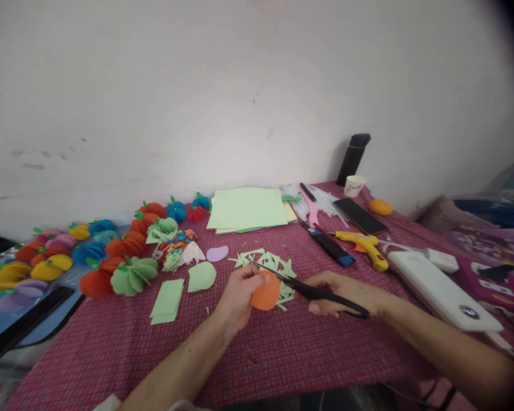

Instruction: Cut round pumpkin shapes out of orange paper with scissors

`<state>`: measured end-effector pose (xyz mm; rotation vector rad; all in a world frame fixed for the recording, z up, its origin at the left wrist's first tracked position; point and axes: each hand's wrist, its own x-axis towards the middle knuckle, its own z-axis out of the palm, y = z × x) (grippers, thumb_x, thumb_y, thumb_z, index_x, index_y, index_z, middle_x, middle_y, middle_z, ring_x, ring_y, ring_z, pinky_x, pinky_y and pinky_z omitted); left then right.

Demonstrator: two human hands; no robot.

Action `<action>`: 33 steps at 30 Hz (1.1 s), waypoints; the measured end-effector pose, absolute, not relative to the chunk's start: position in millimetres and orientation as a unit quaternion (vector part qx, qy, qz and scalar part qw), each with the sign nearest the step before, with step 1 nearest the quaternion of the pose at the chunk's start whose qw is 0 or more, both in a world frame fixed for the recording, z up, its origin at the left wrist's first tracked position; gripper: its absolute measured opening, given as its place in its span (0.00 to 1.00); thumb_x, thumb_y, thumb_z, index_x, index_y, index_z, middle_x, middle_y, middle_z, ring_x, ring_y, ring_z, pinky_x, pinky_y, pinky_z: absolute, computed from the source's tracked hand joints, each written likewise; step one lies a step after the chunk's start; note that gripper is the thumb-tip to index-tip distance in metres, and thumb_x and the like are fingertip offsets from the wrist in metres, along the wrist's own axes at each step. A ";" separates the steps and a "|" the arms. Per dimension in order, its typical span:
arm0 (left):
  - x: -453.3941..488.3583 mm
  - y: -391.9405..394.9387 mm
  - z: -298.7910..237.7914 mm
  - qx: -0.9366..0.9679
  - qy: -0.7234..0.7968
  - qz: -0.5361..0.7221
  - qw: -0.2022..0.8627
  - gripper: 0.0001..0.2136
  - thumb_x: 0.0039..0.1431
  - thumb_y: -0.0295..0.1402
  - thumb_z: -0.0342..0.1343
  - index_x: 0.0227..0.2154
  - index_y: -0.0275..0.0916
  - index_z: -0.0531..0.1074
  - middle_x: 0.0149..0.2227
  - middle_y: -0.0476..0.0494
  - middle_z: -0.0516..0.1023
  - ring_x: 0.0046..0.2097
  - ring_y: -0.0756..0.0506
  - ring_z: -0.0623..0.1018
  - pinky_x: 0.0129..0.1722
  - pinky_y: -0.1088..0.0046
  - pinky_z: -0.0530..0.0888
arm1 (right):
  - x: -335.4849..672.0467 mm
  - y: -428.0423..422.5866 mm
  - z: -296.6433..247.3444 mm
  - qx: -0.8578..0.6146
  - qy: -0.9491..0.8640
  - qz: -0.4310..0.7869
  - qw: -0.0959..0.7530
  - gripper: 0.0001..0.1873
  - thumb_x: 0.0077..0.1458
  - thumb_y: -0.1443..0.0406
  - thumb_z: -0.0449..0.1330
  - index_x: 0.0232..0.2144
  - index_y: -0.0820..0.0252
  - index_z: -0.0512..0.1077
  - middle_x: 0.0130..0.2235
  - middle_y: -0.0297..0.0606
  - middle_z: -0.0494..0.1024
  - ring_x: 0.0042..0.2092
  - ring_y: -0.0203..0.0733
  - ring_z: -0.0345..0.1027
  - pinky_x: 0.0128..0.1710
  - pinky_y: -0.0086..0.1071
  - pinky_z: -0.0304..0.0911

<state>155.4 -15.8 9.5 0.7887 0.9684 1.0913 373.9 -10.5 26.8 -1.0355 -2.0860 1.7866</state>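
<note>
My left hand (240,290) pinches a rounded orange paper piece (265,293) at its upper left edge. In my right hand (336,291) is a pair of black-handled scissors (314,292), whose blades cross the top of the orange piece and point toward my left fingers. Whether the blades are parted I cannot tell. Light green paper scraps (285,267) lie just behind and under the hands. To the left are a stack of rounded green pieces (201,277), green rectangles (167,299) and a lilac piece (217,254).
Colourful paper pumpkins (125,244) crowd the left side near a black ruler (28,322). Green sheets (248,208) lie by the wall. On the right are a yellow glue gun (364,242), a phone (360,214), a white power bank (439,291), a paper cup (354,186) and a black bottle (352,161).
</note>
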 end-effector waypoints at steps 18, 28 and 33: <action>155.3 -15.1 8.4 0.367 0.433 0.450 0.689 0.06 0.37 0.27 0.59 0.18 0.35 0.66 0.19 0.51 0.70 0.22 0.53 0.68 0.24 0.77 0.61 | 381.8 2.5 39.3 -0.343 -0.800 0.486 0.079 0.23 0.44 0.56 0.58 0.41 0.63 0.70 0.28 0.33 0.68 0.30 0.35 0.58 0.29 0.27 0.55; 155.5 -15.2 9.9 0.363 0.436 0.441 0.696 0.06 0.36 0.27 0.59 0.18 0.34 0.67 0.18 0.51 0.69 0.21 0.53 0.68 0.23 0.77 0.62 | 384.3 5.3 38.3 -0.346 -0.803 0.475 0.098 0.19 0.42 0.60 0.59 0.38 0.62 0.72 0.25 0.30 0.66 0.26 0.32 0.55 0.26 0.25 0.53; 155.1 -15.2 10.4 0.364 0.438 0.439 0.695 0.07 0.35 0.27 0.59 0.18 0.34 0.66 0.18 0.51 0.69 0.20 0.53 0.68 0.22 0.77 0.61 | 385.4 5.8 39.7 -0.343 -0.805 0.476 0.090 0.17 0.43 0.62 0.58 0.38 0.62 0.72 0.24 0.29 0.64 0.25 0.30 0.53 0.24 0.24 0.51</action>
